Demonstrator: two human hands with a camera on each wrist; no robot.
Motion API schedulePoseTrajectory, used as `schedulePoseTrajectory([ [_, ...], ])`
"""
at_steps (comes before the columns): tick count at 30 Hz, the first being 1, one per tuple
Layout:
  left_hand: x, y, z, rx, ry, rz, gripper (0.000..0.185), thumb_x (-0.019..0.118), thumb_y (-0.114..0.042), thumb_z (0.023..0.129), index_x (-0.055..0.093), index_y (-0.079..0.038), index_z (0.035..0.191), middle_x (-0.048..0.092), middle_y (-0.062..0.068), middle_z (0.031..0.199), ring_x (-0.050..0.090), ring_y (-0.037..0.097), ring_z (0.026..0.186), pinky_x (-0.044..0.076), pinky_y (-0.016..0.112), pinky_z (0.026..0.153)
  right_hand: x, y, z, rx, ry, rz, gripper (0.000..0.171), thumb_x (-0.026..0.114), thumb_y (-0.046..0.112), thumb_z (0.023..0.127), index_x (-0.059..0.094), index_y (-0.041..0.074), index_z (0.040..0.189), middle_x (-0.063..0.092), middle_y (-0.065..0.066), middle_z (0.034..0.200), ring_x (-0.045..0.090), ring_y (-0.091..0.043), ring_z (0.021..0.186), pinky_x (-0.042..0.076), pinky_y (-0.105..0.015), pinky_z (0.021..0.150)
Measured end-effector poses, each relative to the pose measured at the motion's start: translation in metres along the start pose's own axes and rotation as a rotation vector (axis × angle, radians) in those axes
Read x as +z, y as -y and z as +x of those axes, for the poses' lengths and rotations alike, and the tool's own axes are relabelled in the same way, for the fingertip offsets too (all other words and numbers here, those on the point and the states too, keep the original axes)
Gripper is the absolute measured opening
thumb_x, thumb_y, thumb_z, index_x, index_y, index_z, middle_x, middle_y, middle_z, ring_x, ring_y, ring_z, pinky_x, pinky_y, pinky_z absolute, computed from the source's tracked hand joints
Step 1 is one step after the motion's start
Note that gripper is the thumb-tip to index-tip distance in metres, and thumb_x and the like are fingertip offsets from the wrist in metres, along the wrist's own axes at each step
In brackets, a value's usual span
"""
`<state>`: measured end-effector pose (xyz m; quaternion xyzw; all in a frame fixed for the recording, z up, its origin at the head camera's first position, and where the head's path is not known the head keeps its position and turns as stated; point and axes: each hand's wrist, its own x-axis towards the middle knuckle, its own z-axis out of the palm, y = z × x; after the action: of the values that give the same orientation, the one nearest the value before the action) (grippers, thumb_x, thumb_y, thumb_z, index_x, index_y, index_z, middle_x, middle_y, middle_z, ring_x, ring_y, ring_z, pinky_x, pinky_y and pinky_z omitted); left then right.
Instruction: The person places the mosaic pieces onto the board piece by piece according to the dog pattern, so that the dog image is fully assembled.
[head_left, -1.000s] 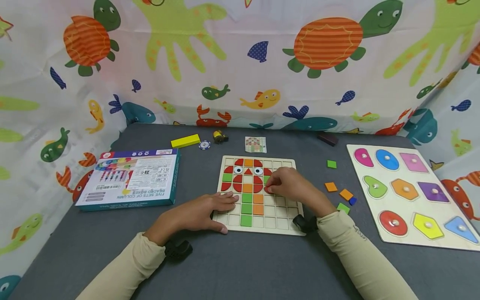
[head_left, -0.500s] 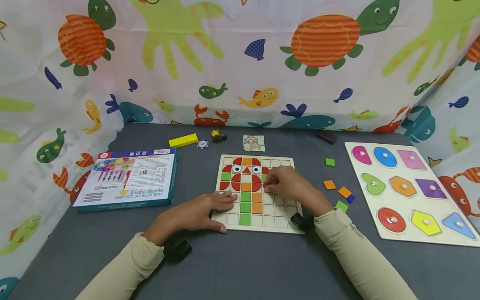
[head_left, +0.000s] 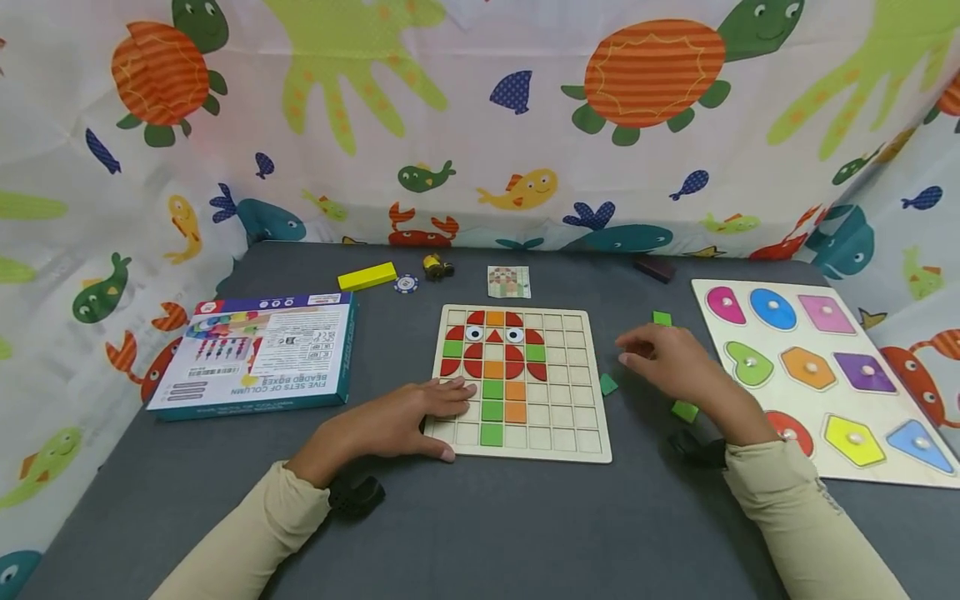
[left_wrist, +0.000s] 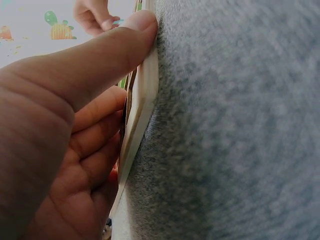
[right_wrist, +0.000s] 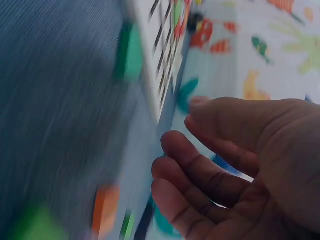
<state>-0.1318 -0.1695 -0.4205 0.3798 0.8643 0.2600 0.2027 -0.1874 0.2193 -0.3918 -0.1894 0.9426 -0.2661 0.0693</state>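
A wooden grid board (head_left: pixel 566 442) lies on the table with red, green and orange tiles and two eye tiles set in its left and middle cells. My left hand (head_left: pixel 408 421) rests on its left side, fingers extended over the cells and thumb by the front edge; the left wrist view shows that thumb (left_wrist: pixel 100 65) against the board's rim. Off the board's right edge hovers my right hand (head_left: pixel 675 367), fingers loosely bent. Nothing shows between its fingertips (right_wrist: pixel 172 142) in the right wrist view. A red curved tile (head_left: pixel 537 371) sits in the cell below a green one.
Beside the board lies a dark green piece (head_left: pixel 607 384); green tiles (head_left: pixel 662 318) are partly under the right hand. A shape puzzle board (head_left: pixel 810 337) stands right, a flat box (head_left: pixel 255 354) left. A picture card (head_left: pixel 508 282), yellow block (head_left: pixel 367 277) and dark block (head_left: pixel 655 268) lie behind.
My right hand has left the board and moved right, over the loose tiles. The red curved tile and the dark green piece are now uncovered. The left hand stays put.
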Motion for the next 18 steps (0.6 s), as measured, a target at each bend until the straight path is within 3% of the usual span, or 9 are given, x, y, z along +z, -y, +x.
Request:
schedulePoseTrajectory([
  [3,0.002,0.000,0.000,0.007,-0.007,-0.006,0.072,0.075,-0.036,0.086,0.045,-0.009,0.146,0.032,0.000,0.156,0.018,0.020,0.146,0.023,0.049,0.113,-0.008,-0.019,-0.012,0.019,-0.006,-0.050,0.027,0.065,0.005,0.091,0.066,-0.006,0.115,0.067,-0.018,0.105,0.062,-0.032,0.093,0.051,-0.051,0.081],
  [7,0.005,0.001,-0.003,0.000,-0.006,-0.006,0.073,0.075,-0.038,0.085,0.045,-0.010,0.146,0.032,0.000,0.155,0.019,0.020,0.145,0.024,0.049,0.112,-0.009,-0.035,-0.020,0.007,0.009,-0.080,0.026,0.066,0.001,0.087,0.068,-0.007,0.112,0.065,-0.019,0.100,0.058,-0.028,0.083,0.052,-0.046,0.075],
  [11,0.008,0.003,-0.004,-0.007,-0.006,-0.006,0.073,0.074,-0.040,0.085,0.046,-0.011,0.146,0.033,-0.002,0.155,0.020,0.019,0.145,0.024,0.049,0.112,-0.006,-0.040,-0.020,-0.007,0.019,-0.096,0.026,0.067,-0.001,0.085,0.069,-0.006,0.111,0.063,-0.017,0.098,0.055,-0.024,0.079,0.050,-0.040,0.070],
  [18,0.003,0.002,0.000,0.012,-0.012,-0.006,0.073,0.074,-0.040,0.085,0.045,-0.011,0.146,0.032,-0.002,0.155,0.019,0.020,0.145,0.023,0.050,0.112,-0.014,-0.042,-0.022,-0.002,0.005,-0.109,0.028,0.070,0.001,0.085,0.068,-0.005,0.113,0.064,-0.018,0.101,0.057,-0.025,0.081,0.051,-0.043,0.071],
])
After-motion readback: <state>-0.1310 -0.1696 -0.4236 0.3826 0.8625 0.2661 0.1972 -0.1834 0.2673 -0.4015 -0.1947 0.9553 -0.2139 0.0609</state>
